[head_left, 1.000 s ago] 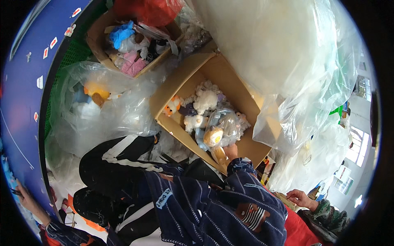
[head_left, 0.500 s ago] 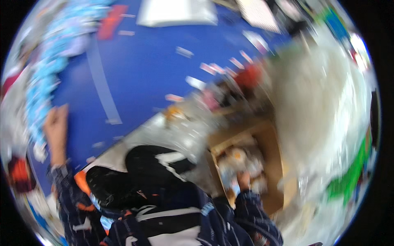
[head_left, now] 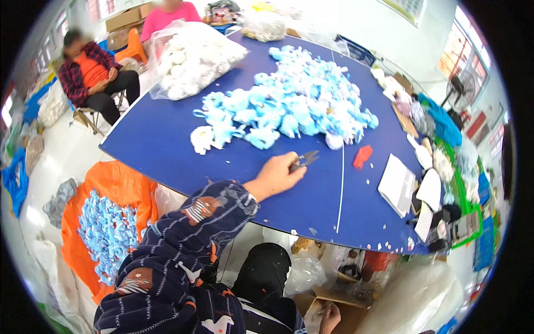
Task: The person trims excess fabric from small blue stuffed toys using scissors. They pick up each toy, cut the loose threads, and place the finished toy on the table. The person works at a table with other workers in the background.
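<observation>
My left hand (head_left: 278,177) reaches over the blue tabletop, closed around a pair of small dark thread snips (head_left: 305,160) with the blades pointing right. Just beyond it lies a big heap of small light-blue plush pieces (head_left: 295,106) with loops. At the heap's near left edge sits a white fluffy piece (head_left: 202,139). Low in the view, my right hand (head_left: 330,319) is at the cardboard box (head_left: 350,312) beside my lap. Its fingers look closed, partly cut off by the lower edge, and what they hold is not clear.
A clear bag of white pieces (head_left: 194,58) stands on the table's far left. Red scrap (head_left: 364,157) and white papers (head_left: 396,183) lie right. An orange sack (head_left: 75,228) holding blue pieces is on the floor. One person (head_left: 92,80) sits left; another (head_left: 169,19) is behind the table.
The view has swung up and left, from the lap and box to the whole table. My left hand now shows thread snips; the earlier frame is blurred. My right hand stays at the box.
</observation>
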A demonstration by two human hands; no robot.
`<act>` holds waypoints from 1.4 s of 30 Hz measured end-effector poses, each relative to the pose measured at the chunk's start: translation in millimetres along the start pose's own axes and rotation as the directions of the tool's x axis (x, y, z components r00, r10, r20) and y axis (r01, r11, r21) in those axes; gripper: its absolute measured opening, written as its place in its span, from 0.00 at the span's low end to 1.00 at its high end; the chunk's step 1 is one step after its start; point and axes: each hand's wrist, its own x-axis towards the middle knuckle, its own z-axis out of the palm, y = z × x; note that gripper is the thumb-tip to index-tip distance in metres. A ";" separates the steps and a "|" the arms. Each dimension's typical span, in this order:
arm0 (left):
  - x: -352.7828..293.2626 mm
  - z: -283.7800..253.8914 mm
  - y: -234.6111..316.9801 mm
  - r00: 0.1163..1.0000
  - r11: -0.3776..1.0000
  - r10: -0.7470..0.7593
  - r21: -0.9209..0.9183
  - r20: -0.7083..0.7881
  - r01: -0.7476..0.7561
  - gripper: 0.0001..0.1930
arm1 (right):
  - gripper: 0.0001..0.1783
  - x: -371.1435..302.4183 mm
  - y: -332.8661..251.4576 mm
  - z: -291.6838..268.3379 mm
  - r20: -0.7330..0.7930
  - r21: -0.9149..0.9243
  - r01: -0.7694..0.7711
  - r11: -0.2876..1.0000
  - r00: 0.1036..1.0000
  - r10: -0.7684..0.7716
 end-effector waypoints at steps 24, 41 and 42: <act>30.2 -20.8 -26.8 0.999 0.916 0.034 -0.399 0.013 -0.026 0.12 | 0.18 256.7 -456.3 51.1 -0.043 0.823 0.313 0.474 0.866 -0.498; 47.7 -71.9 -20.7 0.944 0.841 0.314 0.491 -0.104 -0.226 0.15 | 0.12 314.5 -435.6 38.6 -0.330 0.763 0.493 0.417 0.853 -0.405; 43.0 -71.9 -23.3 0.954 0.810 0.275 0.564 -0.121 -0.162 0.17 | 0.11 311.3 -437.6 41.5 -0.322 0.750 0.494 0.440 0.854 -0.409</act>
